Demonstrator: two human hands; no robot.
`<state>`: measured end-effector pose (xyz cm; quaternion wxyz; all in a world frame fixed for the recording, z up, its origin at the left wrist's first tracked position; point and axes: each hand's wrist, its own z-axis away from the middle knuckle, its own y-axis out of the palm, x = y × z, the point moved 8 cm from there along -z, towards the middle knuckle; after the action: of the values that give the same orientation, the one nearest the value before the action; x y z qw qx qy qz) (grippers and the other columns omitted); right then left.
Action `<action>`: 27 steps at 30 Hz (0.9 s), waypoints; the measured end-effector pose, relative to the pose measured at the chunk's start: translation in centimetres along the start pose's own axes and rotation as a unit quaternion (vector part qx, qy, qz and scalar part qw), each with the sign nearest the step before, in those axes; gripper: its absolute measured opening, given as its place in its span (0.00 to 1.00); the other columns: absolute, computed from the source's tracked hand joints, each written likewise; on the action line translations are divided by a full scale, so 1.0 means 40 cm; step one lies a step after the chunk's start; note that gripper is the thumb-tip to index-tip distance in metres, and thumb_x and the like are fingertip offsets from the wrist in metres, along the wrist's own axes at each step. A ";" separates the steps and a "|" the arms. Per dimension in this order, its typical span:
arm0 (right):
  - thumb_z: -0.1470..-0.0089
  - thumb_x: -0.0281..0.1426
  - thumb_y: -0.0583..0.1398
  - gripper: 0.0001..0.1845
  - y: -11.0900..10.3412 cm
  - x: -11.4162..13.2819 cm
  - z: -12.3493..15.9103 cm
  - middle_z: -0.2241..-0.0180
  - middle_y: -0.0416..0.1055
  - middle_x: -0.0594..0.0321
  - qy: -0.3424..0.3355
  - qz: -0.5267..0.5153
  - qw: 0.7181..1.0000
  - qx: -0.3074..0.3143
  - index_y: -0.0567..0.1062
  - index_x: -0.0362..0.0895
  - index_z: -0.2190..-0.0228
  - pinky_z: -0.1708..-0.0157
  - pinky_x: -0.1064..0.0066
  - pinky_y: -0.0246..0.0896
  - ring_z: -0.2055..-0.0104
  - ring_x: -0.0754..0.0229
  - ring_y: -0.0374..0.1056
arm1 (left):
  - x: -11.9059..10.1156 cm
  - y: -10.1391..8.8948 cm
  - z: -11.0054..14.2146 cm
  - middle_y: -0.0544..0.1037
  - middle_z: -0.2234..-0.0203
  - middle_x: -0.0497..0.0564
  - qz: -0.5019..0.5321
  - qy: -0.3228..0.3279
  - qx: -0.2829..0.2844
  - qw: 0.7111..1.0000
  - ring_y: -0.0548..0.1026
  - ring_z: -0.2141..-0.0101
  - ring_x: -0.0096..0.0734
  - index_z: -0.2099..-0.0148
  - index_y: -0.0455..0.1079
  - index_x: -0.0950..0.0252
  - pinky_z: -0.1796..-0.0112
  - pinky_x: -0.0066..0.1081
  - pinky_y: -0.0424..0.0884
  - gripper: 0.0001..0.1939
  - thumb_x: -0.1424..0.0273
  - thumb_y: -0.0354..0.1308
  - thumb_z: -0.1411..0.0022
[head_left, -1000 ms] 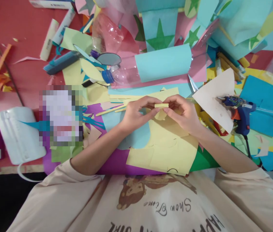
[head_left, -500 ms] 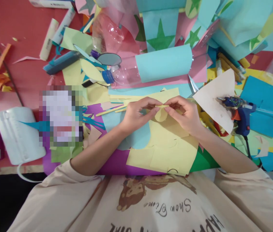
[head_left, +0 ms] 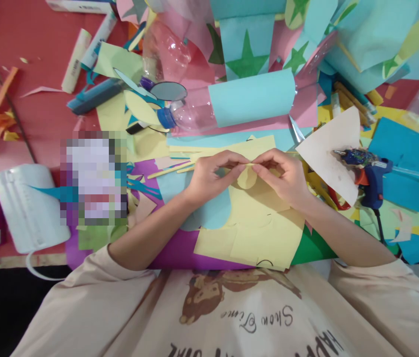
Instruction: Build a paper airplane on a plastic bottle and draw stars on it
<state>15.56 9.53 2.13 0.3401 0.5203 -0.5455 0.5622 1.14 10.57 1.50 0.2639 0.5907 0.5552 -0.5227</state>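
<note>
Between my two hands is a small rounded piece of yellow paper (head_left: 247, 178), pinched along its top edge. My left hand (head_left: 215, 173) grips one side with thumb and forefinger. On the other side, the thumb and forefinger of my right hand (head_left: 282, 173) do the same, the fingertips almost meeting. Larger yellow paper sheets (head_left: 269, 238) with short drawn curves lie underneath. Beyond my hands a plastic bottle (head_left: 194, 111) rests on its side, wrapped in light blue paper (head_left: 252, 98), with a blue cap.
To the right, a blue hot glue gun (head_left: 373, 173) lies on a pale paper piece (head_left: 334, 144), beside a scissor blade (head_left: 296, 130). A white device (head_left: 31, 208) stands at left near a blurred-out object (head_left: 92, 178). Markers (head_left: 76, 62) and star-decorated paper (head_left: 246, 47) are at the back.
Both hands stay in nearly the same place. The pinched top edge of the yellow paper piece looks slightly tilted, with the fingertips a little closer together.
</note>
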 end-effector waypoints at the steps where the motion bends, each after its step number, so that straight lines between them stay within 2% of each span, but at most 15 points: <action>1: 0.42 0.33 0.62 0.05 0.000 0.003 0.000 0.73 0.75 0.68 -0.006 0.009 1.000 -0.001 0.74 0.46 0.70 0.70 0.74 0.69 0.71 0.67 0.71 | 0.001 0.000 0.001 0.82 0.66 0.50 0.002 0.001 0.002 1.000 0.80 0.69 0.24 0.60 0.76 0.65 0.67 0.21 0.77 0.09 0.65 0.60 0.36; 3: 0.42 0.32 0.61 0.05 0.000 0.012 0.001 0.73 0.75 0.68 -0.025 0.027 0.999 -0.003 0.74 0.46 0.70 0.71 0.74 0.68 0.71 0.67 0.71 | -0.001 0.000 0.001 0.82 0.66 0.51 0.004 0.009 0.003 1.000 0.80 0.70 0.24 0.59 0.76 0.65 0.68 0.21 0.76 0.09 0.65 0.62 0.37; 7: 0.41 0.31 0.61 0.04 0.000 0.028 0.006 0.72 0.75 0.68 -0.068 0.047 0.997 -0.006 0.74 0.47 0.69 0.70 0.74 0.68 0.72 0.67 0.70 | -0.017 -0.003 -0.002 0.82 0.71 0.49 -0.007 0.044 0.001 0.999 0.79 0.72 0.23 0.64 0.76 0.65 0.69 0.20 0.75 0.05 0.69 0.63 0.38; 15: 0.41 0.31 0.60 0.05 0.003 0.034 0.009 0.72 0.75 0.66 -0.099 0.079 0.992 -0.004 0.74 0.47 0.69 0.69 0.70 0.67 0.70 0.65 0.70 | -0.022 -0.004 -0.003 0.82 0.73 0.50 -0.053 0.045 0.006 0.998 0.78 0.73 0.24 0.66 0.76 0.65 0.69 0.22 0.75 0.11 0.63 0.59 0.35; 23: 0.42 0.28 0.60 0.03 0.009 0.049 0.014 0.72 0.74 0.66 -0.149 0.095 0.984 -0.007 0.73 0.47 0.68 0.69 0.71 0.66 0.69 0.65 0.70 | -0.044 -0.003 0.008 0.80 0.74 0.48 -0.068 0.120 -0.010 0.990 0.78 0.74 0.22 0.66 0.74 0.65 0.70 0.20 0.73 0.04 0.73 0.60 0.37; 27: 0.41 0.28 0.60 0.04 0.013 0.047 0.015 0.71 0.75 0.66 -0.151 0.107 0.983 -0.003 0.73 0.48 0.68 0.68 0.70 0.67 0.68 0.64 0.71 | -0.048 0.000 0.010 0.80 0.75 0.48 -0.068 0.145 -0.008 0.987 0.77 0.74 0.23 0.66 0.74 0.65 0.70 0.22 0.73 0.03 0.74 0.60 0.38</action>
<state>14.76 8.51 3.72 0.1934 0.5369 -0.6450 0.5083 1.31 9.48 3.13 0.1489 0.6188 0.6310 -0.4436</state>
